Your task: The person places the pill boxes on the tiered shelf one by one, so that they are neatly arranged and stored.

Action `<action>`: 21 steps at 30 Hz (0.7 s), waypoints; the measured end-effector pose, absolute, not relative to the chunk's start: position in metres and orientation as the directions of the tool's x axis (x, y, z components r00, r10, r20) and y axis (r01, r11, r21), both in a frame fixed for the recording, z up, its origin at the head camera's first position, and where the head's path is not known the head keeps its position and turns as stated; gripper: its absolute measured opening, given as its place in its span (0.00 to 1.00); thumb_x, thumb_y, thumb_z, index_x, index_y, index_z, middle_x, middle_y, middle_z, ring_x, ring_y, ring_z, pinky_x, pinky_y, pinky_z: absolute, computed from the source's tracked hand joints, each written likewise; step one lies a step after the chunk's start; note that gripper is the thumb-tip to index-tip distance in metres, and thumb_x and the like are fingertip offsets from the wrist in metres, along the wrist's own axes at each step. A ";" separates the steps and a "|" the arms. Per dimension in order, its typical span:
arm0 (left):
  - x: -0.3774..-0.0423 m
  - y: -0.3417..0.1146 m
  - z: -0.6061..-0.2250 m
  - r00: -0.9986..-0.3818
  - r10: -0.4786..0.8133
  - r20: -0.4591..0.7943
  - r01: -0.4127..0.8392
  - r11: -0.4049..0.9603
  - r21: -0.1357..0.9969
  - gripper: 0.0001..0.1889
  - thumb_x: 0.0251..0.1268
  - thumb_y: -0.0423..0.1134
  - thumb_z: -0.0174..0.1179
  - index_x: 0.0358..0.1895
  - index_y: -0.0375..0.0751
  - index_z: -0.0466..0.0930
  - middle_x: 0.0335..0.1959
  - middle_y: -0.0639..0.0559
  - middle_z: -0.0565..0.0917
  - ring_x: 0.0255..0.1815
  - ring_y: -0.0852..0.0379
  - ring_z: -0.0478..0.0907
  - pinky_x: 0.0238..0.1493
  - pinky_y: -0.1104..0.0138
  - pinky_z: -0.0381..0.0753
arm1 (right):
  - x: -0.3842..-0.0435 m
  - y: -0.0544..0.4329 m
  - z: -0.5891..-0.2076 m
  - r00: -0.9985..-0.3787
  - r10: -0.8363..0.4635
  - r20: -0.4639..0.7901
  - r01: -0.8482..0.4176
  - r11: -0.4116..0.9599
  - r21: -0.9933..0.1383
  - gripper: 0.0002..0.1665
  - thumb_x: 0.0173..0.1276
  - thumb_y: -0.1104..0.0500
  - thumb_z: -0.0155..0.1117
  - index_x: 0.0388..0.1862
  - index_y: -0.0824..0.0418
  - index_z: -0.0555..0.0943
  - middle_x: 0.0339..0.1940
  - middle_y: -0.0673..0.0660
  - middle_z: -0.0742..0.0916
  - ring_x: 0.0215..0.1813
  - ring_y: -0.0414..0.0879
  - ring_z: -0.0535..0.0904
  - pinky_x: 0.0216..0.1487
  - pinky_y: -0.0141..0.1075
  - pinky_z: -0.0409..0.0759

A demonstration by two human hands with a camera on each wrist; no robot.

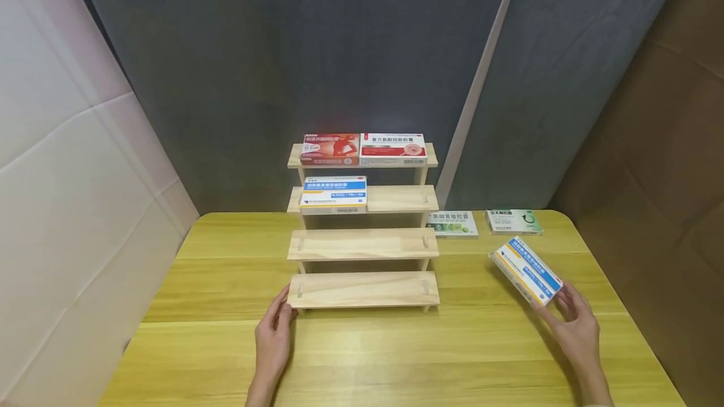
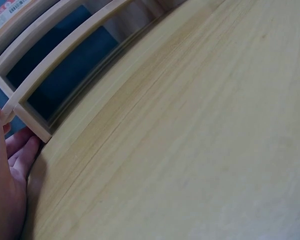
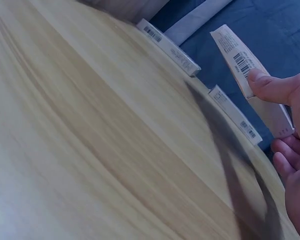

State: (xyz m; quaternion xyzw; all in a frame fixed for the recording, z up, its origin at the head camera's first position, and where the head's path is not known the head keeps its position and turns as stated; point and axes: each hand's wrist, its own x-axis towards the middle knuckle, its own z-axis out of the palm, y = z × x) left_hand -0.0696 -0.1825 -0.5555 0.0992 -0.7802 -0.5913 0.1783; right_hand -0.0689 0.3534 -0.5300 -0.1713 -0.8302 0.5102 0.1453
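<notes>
A blue, white and yellow medicine box is tilted above the table at the right, pinched at its near end by my right hand. In the right wrist view the thumb presses the barcoded edge of that medicine box. My left hand holds the lower left corner of a four-tier wooden rack, its fingers by the leg in the left wrist view. Another blue and white box lies on the second tier from the top. A red box and a white-and-red box share the top tier.
Two green and white boxes lie at the table's back right: one box beside the rack, partly hidden by it, another box farther right. Behind the table hangs a dark curtain; a pale panel and a brown panel flank it.
</notes>
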 end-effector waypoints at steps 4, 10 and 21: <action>-0.069 -0.183 -0.555 -0.917 -0.364 0.165 0.055 0.293 0.954 0.20 0.79 0.32 0.50 0.69 0.40 0.75 0.51 0.35 0.87 0.40 0.73 0.82 0.48 0.86 0.77 | -0.066 0.350 -0.527 -0.898 0.439 0.037 0.142 0.368 -0.919 0.53 0.59 0.62 0.79 0.79 0.62 0.61 0.55 0.34 0.78 0.54 0.21 0.72 0.59 0.14 0.72; -0.069 -0.183 -0.555 -0.914 -0.372 0.163 0.047 0.301 0.952 0.20 0.79 0.32 0.51 0.69 0.42 0.76 0.48 0.37 0.88 0.40 0.74 0.82 0.48 0.86 0.76 | -0.063 0.343 -0.521 -0.903 0.430 -0.020 0.132 0.232 -0.964 0.52 0.59 0.63 0.79 0.80 0.57 0.62 0.55 0.33 0.82 0.54 0.22 0.75 0.54 0.14 0.74; -0.072 -0.184 -0.560 -0.908 -0.382 0.172 0.045 0.318 0.947 0.20 0.78 0.30 0.51 0.68 0.40 0.77 0.47 0.38 0.88 0.39 0.73 0.82 0.46 0.87 0.76 | -0.062 0.325 -0.513 -0.905 0.426 0.003 0.038 0.089 -0.995 0.50 0.57 0.72 0.76 0.78 0.58 0.65 0.58 0.38 0.83 0.59 0.30 0.77 0.63 0.18 0.73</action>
